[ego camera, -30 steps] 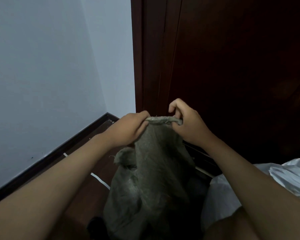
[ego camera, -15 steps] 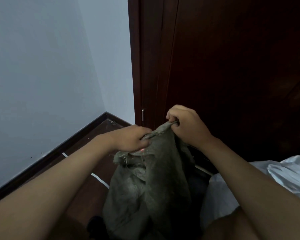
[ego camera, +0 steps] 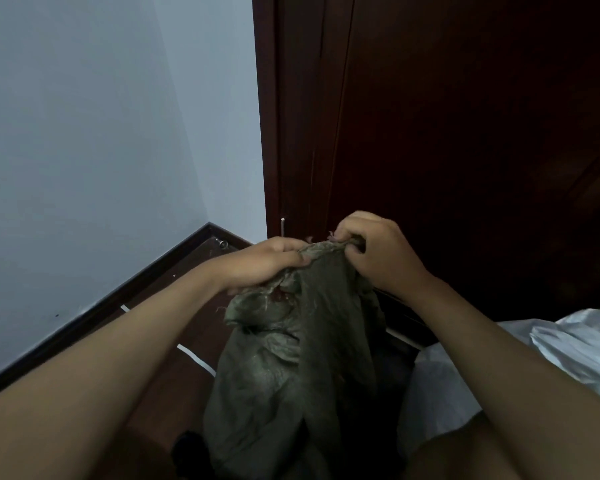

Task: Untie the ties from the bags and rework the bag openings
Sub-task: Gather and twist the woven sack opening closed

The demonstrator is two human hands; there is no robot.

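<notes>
A grey-green woven bag (ego camera: 291, 368) stands on the floor in front of me, its top gathered and held up. My left hand (ego camera: 260, 265) grips the bunched rim on the left side. My right hand (ego camera: 374, 251) grips the same rim on the right, fingers curled over frayed threads at the top edge. The two hands are close together with a short stretch of rolled rim between them. A fold of the bag hangs open below my left hand, with something reddish showing inside. No tie is visible.
A white plastic bag (ego camera: 575, 344) lies at the right. A dark wooden door (ego camera: 465, 133) stands right behind the bag. A pale wall (ego camera: 84, 150) with dark skirting (ego camera: 125, 292) runs along the left. The floor (ego camera: 187, 323) is dark wood.
Both hands have lowered slightly and drawn the rim into a tighter bunch. The stretched rolled edge seen a second ago is now crumpled between them.
</notes>
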